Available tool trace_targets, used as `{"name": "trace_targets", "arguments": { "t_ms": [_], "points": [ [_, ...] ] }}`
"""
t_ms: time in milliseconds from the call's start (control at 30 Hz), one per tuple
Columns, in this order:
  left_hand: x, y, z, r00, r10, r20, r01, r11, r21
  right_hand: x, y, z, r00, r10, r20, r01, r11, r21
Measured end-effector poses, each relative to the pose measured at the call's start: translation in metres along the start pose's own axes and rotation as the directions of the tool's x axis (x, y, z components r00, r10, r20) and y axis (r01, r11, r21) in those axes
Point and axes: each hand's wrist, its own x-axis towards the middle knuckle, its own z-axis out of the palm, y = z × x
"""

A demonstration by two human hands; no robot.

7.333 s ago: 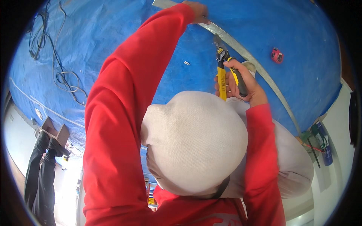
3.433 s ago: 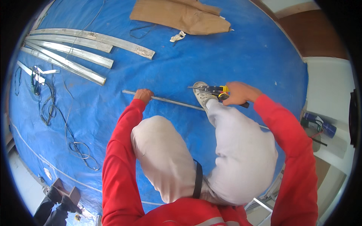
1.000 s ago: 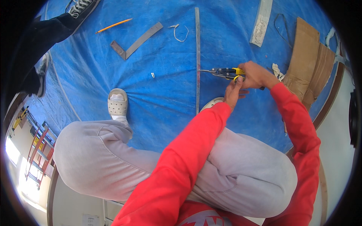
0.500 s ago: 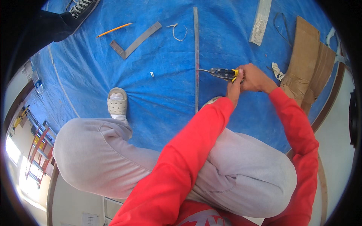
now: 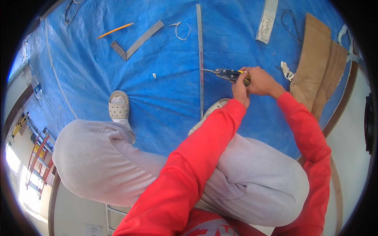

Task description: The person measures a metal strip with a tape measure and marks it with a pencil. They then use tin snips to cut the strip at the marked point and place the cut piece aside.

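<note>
A pair of tin snips [image 5: 226,74] with dark and yellow handles is gripped in both my hands over the blue tarp. My left hand [image 5: 241,89] is closed round the near side of the handles, and my right hand [image 5: 261,80] wraps them from the right, hiding much of the grips. The snips' jaws point left and meet a long thin metal strip [image 5: 200,35] lying lengthwise on the tarp. Around the jaws the strip carries a reddish mark. Whether the blades bite into it I cannot tell.
On the tarp [image 5: 165,98] lie a pencil [image 5: 115,30], a try square [image 5: 143,40], a loose white tie [image 5: 182,31], a pale board [image 5: 267,23], crumpled paper [image 5: 286,70] and brown cardboard [image 5: 315,59]. My slip-on shoe [image 5: 214,110] is beside the strip. Ladders [image 5: 39,153] stand far left.
The snips' handles look squeezed closer together, with my hands tighter round them. Another person's dark leg and shoe have gone from the upper left. The whole view has shifted slightly.
</note>
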Motion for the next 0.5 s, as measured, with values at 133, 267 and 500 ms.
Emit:
{"name": "trace_targets", "arguments": {
  "t_ms": [133, 267, 500],
  "points": [
    [0.003, -0.001, 0.006, 0.995, 0.01, -0.1, -0.019, 0.996, -0.089, 0.002, 0.007, 0.005, 0.999, 0.036, -0.008, -0.037, 0.997, -0.061],
    [0.005, -0.003, 0.016, 0.99, 0.017, -0.14, -0.04, 0.986, -0.16, 0.007, 0.012, 0.0, 0.995, 0.1, 0.02, -0.098, 0.992, -0.084],
    [0.01, -0.003, 0.019, 0.992, 0.05, -0.113, -0.071, 0.98, -0.188, -0.005, 0.008, 0.011, 0.988, 0.002, -0.153, -0.045, 0.96, -0.275]
  ]
}}
